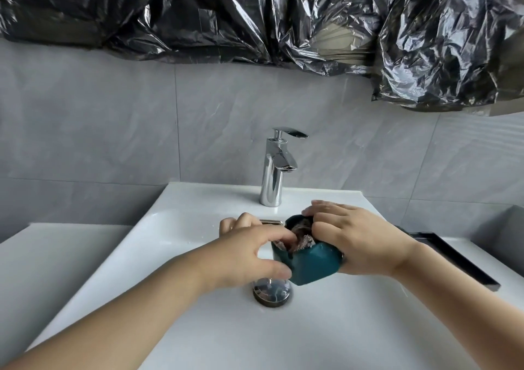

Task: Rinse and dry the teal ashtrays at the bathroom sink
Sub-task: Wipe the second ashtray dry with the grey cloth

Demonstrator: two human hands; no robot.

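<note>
From the head view, I am cupping a teal ashtray (312, 262) in my right hand (365, 242), fingers curled round its far rim, above the white sink (340, 327) near the drain plug (272, 291). My left hand (243, 253) is pinching a grey-brown cloth (302, 233) inside it, below the chrome faucet (275, 168).

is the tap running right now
Off, as far as it shows: no stream falls from the faucet spout into the sink. The hands hold the ashtray with a cloth stuffed inside.
</note>
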